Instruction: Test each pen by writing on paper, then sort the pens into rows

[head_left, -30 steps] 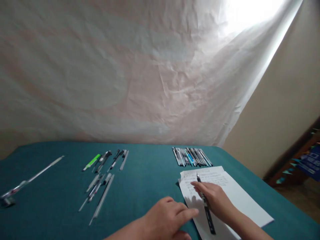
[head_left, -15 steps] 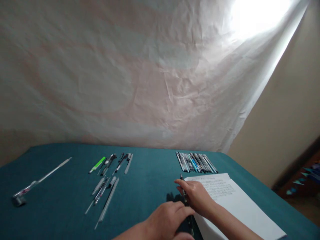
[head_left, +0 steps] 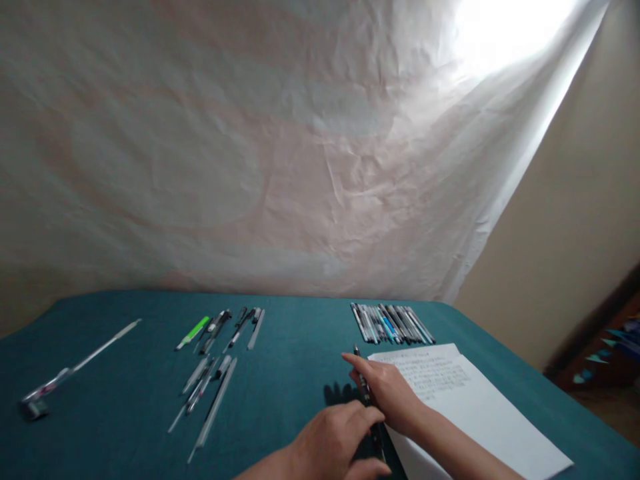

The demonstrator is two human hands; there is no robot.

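1. Where the creased sheet hung behind the table, it closed off the far side, seemingly as a backdrop.
2. The dark green table carried everything, its pens in separate clusters, perhaps so that none mixed.
3. The papers lay overlapping at the right, the top one bearing handwritten lines, within easy reach of the writing side.
4. The left hand hovered low, thumb and fingers parted around the black pen's rear; I could not tell whether they touched it.
5. The right hand rested by the papers' left edge, clamped on the black pen in a writer's pinch, probably for control near its tip.
6. The pen row stood side by side beyond the papers, likely so each could be seen.
7. The slender rod lay alone at far left.
8. The black pen slanted between both hands, tip pointing away.
9. The green highlighter lay left of other loose pens.
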